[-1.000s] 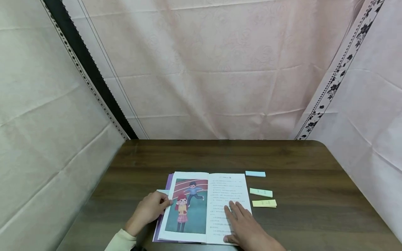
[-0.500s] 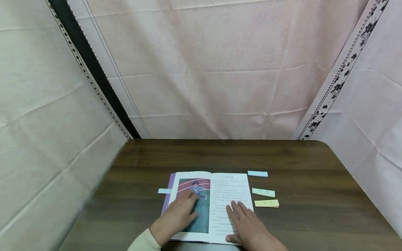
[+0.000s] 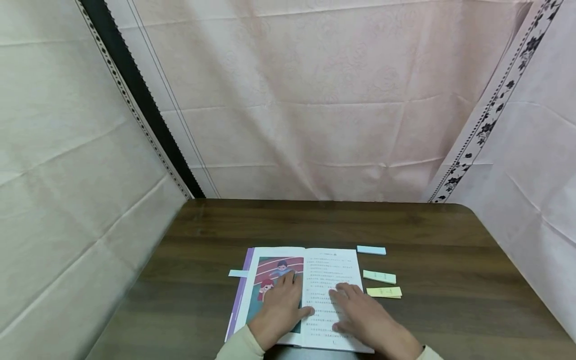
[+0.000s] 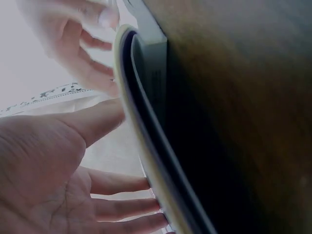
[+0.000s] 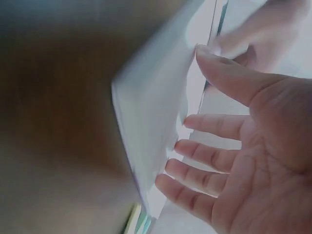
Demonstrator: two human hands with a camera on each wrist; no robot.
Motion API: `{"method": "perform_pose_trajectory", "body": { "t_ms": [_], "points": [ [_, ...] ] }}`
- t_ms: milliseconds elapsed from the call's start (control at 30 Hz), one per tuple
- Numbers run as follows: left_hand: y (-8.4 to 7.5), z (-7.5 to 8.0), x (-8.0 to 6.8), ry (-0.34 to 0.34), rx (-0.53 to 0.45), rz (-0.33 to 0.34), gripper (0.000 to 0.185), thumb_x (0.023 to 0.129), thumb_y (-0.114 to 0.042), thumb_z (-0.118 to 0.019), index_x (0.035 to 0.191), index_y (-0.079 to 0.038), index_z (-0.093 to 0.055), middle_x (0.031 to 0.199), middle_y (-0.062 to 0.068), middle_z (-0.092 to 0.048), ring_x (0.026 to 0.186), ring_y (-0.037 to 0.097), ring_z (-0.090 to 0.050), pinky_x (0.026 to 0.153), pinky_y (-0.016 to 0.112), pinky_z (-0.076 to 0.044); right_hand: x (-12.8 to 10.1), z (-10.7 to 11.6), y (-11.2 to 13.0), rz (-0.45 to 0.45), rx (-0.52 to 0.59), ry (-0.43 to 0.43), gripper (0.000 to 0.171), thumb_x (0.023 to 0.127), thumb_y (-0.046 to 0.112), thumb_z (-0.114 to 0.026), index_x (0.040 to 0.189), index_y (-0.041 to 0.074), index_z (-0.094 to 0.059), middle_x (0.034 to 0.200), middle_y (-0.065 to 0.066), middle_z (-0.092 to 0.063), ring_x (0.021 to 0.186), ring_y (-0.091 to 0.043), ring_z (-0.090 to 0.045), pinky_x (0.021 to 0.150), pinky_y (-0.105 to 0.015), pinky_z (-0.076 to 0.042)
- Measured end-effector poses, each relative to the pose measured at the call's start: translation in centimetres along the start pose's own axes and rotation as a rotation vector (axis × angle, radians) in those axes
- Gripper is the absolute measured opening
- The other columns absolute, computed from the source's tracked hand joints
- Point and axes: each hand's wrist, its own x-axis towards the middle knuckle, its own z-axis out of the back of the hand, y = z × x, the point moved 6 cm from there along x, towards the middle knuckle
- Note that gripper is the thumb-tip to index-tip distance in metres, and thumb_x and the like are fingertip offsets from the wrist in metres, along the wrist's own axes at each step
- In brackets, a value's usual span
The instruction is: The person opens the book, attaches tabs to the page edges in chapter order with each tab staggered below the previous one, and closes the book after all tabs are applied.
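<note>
The dark wood tabletop [image 3: 427, 235] carries the open picture book [image 3: 330, 265] under both my palms. My left hand [image 3: 279, 312] lies flat, fingers straight, on the illustrated page; my right hand [image 3: 364, 317] spreads flat on the text page. Thin, floppy, light pages, probably slick; I'd grip the outer edges. Sticky-note pads [image 3: 382, 285] sit just beyond my right fingertips.

table [image 3: 450, 260]: dark wood-grain, smooth | book [image 3: 333, 270]: paper pages | sticky notes [image 3: 379, 276]: matt paper | backdrop [image 3: 315, 100]: creased cloth
</note>
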Motion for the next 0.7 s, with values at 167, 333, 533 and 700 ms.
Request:
{"method": "perform_pose_trajectory", "body": {
  "t_ms": [167,333,533,700],
  "points": [
    [-0.1,-0.1,0.6,0.035,-0.019,0.062,0.09,0.079,-0.05,-0.091,0.144,0.001,-0.057,0.138,0.02,-0.059,0.126,0.038,-0.059,0.079,0.056,-0.062,2.5,2.0,-2.2,-0.075,0.027,-0.057,0.068,0.084,0.025,-0.091,0.141,0.001,-0.063,0.141,-0.021,-0.057,0.137,-0.047,-0.05,0.11,-0.062,-0.045],
    [-0.1,-0.2,1.0,0.049,0.009,0.087,0.089,0.076,-0.05,-0.094,0.14,0.002,-0.059,0.131,0.02,-0.06,0.115,0.035,-0.06,0.07,0.053,-0.061,5.4,3.4,-4.3,-0.097,0.0,-0.059,0.086,0.08,0.032,-0.094,0.149,-0.002,-0.055,0.146,-0.024,-0.052,0.138,-0.045,-0.047,0.112,-0.06,-0.043],
    [-0.1,-0.3,1.2,0.05,0.017,0.093,0.09,0.076,-0.05,-0.094,0.141,0.002,-0.059,0.131,0.019,-0.06,0.11,0.033,-0.06,0.065,0.05,-0.06,7.7,3.9,-6.1,-0.083,-0.029,-0.032,0.099,0.079,0.043,-0.094,0.155,-0.001,-0.049,0.153,-0.027,-0.046,0.14,-0.045,-0.044,0.11,-0.06,-0.045],
    [0.0,-0.4,1.3,0.065,0.01,0.1,0.092,0.077,-0.05,-0.093,0.144,0.001,-0.056,0.136,0.02,-0.058,0.113,0.034,-0.06,0.067,0.051,-0.059,8.2,4.0,-6.0,-0.068,-0.068,-0.048,0.092,0.078,0.045,-0.094,0.149,-0.001,-0.057,0.146,-0.022,-0.053,0.134,-0.042,-0.048,0.112,-0.063,-0.041]
  ]
}}
